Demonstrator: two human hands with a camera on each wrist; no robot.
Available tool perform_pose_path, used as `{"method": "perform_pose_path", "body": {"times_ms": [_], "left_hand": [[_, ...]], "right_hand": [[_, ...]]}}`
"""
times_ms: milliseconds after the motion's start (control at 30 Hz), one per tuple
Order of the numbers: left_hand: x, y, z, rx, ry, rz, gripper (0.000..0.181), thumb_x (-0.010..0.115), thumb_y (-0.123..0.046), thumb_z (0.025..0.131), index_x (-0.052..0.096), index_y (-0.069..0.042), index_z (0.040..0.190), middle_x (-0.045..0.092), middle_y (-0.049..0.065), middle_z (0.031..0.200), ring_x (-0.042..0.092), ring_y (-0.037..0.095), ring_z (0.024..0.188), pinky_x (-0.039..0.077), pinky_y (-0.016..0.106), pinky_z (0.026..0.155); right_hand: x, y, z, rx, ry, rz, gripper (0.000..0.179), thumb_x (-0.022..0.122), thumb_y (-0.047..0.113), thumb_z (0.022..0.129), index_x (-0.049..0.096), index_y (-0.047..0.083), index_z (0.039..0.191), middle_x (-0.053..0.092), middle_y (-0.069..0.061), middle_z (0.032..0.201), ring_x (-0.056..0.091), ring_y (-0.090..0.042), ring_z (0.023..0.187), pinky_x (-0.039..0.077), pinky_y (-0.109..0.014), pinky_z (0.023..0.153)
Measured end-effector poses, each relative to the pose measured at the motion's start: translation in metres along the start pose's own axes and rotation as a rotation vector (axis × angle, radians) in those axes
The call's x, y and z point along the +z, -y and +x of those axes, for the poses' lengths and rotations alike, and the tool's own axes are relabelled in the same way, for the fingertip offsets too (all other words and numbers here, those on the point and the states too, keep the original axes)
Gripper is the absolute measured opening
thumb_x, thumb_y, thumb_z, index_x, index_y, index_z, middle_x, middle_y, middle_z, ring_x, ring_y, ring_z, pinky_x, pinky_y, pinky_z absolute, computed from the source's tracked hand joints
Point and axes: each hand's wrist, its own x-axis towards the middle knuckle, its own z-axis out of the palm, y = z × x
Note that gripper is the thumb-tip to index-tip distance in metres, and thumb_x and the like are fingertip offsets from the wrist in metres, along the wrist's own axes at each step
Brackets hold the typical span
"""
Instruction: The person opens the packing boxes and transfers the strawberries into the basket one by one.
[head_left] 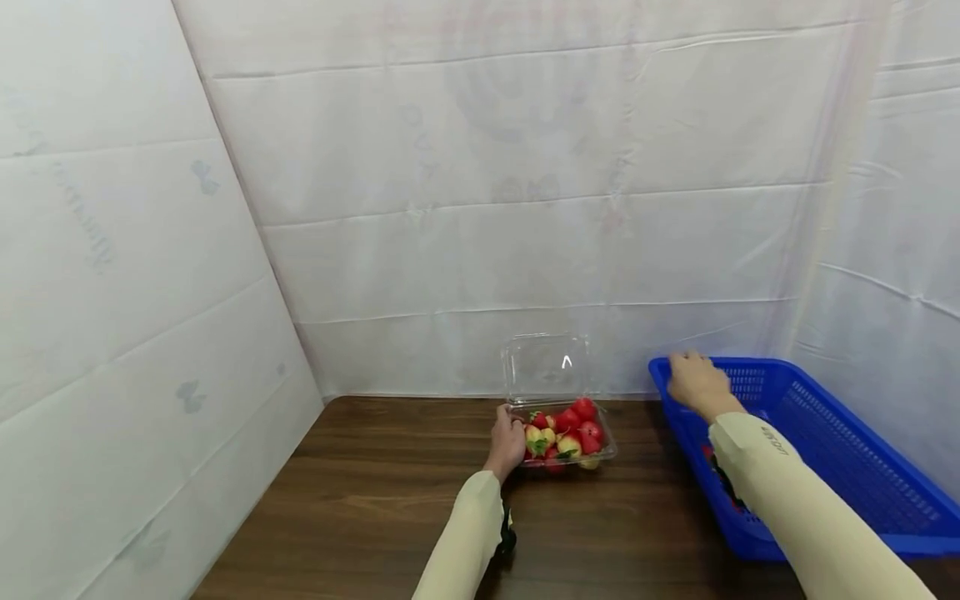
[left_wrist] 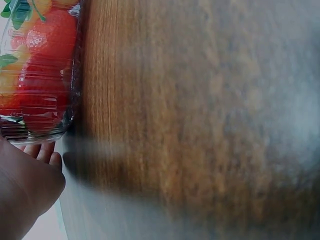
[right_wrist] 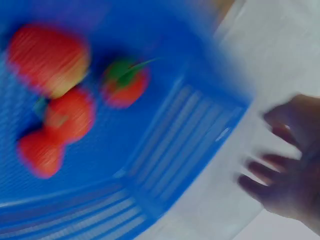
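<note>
L hand pinching clamshell end. R hand empty, fingers apart, nr basket rim. Clear rim, keep clamshell steady, imo.

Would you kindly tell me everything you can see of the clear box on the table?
The box is a shallow rectangular tray that looks like thin, see-through plastic, shiny and ridged at the end seen in the left wrist view. Its clear lid stands raised along the far side, catching a bright glint. Red and yellowish fruit with green leaves fills the tray. The box sits on the table, left of the blue basket, and the left hand holds its left end.
</note>
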Motion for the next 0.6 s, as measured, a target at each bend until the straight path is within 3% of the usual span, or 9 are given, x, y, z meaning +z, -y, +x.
{"method": "perform_pose_path", "body": {"times_ms": [100, 167, 267, 400, 500, 600], "left_hand": [[-0.003, -0.001, -0.002, -0.002, -0.002, 0.010, 0.034, 0.034, 0.001, 0.101, 0.040, 0.010, 0.134, 0.064, 0.028, 0.117, 0.060, 0.043, 0.115, 0.046, 0.055, 0.101], [-0.004, -0.001, -0.002, -0.006, -0.003, 0.014, 0.034, 0.035, 0.000, 0.101, 0.041, 0.009, 0.134, 0.064, 0.028, 0.118, 0.060, 0.043, 0.116, 0.046, 0.055, 0.102], [-0.004, -0.002, -0.002, 0.000, -0.007, 0.012, 0.034, 0.035, 0.000, 0.101, 0.041, 0.009, 0.133, 0.065, 0.028, 0.117, 0.060, 0.043, 0.115, 0.046, 0.055, 0.102], [-0.001, -0.003, -0.002, 0.014, -0.016, 0.009, 0.033, 0.037, -0.001, 0.100, 0.042, 0.010, 0.131, 0.066, 0.028, 0.116, 0.062, 0.042, 0.113, 0.048, 0.053, 0.100], [0.003, -0.003, -0.003, 0.019, -0.018, 0.011, 0.034, 0.037, -0.001, 0.099, 0.043, 0.010, 0.130, 0.067, 0.028, 0.116, 0.062, 0.040, 0.112, 0.049, 0.051, 0.098], [0.008, -0.002, -0.005, 0.008, -0.018, 0.002, 0.033, 0.037, -0.001, 0.100, 0.043, 0.010, 0.131, 0.067, 0.027, 0.116, 0.062, 0.039, 0.112, 0.049, 0.050, 0.098]], "right_hand": [[0.012, 0.036, 0.012, -0.128, -0.270, 0.038, 0.056, 0.063, 0.008, 0.091, 0.047, -0.009, 0.142, 0.045, -0.041, 0.142, 0.048, -0.058, 0.128, 0.044, -0.067, 0.104], [0.027, 0.059, 0.017, -0.247, -0.361, 0.084, 0.058, 0.067, 0.012, 0.092, 0.047, -0.007, 0.143, 0.043, -0.039, 0.147, 0.046, -0.056, 0.132, 0.040, -0.066, 0.109], [0.058, 0.090, 0.015, -0.409, -0.344, 0.200, 0.054, 0.063, 0.023, 0.099, 0.050, -0.003, 0.144, 0.044, -0.033, 0.151, 0.044, -0.052, 0.138, 0.035, -0.065, 0.114], [0.106, 0.110, 0.001, -0.474, -0.239, 0.342, 0.047, 0.052, 0.035, 0.104, 0.059, 0.003, 0.138, 0.054, -0.023, 0.146, 0.049, -0.044, 0.136, 0.037, -0.063, 0.113], [0.133, 0.113, -0.011, -0.456, -0.218, 0.328, 0.048, 0.055, 0.045, 0.101, 0.066, 0.010, 0.132, 0.061, -0.015, 0.139, 0.054, -0.037, 0.131, 0.037, -0.060, 0.110], [0.147, 0.112, -0.019, -0.460, -0.223, 0.233, 0.049, 0.057, 0.052, 0.098, 0.068, 0.017, 0.131, 0.063, -0.009, 0.138, 0.055, -0.033, 0.131, 0.034, -0.058, 0.109]]}}
